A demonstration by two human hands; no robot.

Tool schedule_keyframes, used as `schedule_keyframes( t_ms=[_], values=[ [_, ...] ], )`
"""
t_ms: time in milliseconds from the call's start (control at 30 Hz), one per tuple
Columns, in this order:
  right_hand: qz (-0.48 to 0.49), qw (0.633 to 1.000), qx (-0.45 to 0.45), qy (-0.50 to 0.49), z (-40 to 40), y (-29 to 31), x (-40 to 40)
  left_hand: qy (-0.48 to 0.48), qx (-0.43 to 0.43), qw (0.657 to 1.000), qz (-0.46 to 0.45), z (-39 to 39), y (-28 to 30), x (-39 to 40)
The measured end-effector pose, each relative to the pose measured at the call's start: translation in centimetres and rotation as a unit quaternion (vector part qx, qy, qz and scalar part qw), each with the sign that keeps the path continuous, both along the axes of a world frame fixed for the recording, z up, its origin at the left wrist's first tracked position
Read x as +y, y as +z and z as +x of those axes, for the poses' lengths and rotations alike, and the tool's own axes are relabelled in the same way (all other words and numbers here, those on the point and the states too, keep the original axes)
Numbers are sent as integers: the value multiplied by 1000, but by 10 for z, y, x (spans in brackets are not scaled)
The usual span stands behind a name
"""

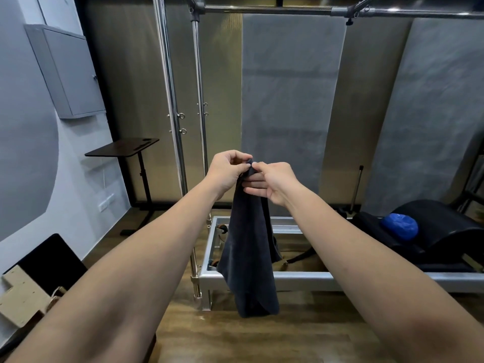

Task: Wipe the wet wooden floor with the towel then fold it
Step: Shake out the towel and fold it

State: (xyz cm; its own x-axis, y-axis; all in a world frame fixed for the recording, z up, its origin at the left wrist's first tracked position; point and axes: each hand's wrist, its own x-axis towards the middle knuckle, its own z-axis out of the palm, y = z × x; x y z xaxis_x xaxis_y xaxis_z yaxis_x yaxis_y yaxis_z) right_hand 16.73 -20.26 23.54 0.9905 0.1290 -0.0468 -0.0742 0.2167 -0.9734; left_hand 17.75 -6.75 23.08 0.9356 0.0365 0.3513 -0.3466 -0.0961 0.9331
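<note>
- Both arms reach forward at chest height, and the two hands meet at the top of a dark towel (248, 247) in the middle of the view.
- The left hand (227, 172) has its fingers curled in, and thumb and fingertips pinch the towel's upper edge.
- The right hand (272, 180) pinches the same top edge just beside the left; its lower fingers lie curled against the cloth below the pinch.
- The towel hangs straight down from the hands in a long narrow drape, doubled lengthwise, with its rounded lower end free in the air above the wooden floor (235, 336).
- Behind the towel stands a metal-framed exercise bed (301, 280), its near rail running off to the right.
- Chrome upright poles (170, 100) rise at the bed's left corner to a bar overhead.
- On the far right lies a black curved barrel (442, 229) with a blue ball (399, 226) against it.
- On the left a small black desk (123, 148) stands on a stand near the wall, below a grey wall cabinet (68, 72).
- A pale wooden board (21, 297) lies in the near left corner.
</note>
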Motion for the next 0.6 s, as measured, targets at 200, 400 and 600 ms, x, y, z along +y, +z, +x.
schedule_keyframes(
  t_ms=[200, 400, 600],
  values=[
    [-41, 997, -18, -57, 2, -2, -3, -60, 16, 997, 44, -3, 2, -2],
    [-65, 997, -49, -11, 6, -4, -9, -45, -6, 997, 68, 1, 7, 2],
    [-239, 949, -202, -34, 18, -11, -18, -11, -25, 997, 67, 5, 26, 0]
  ],
)
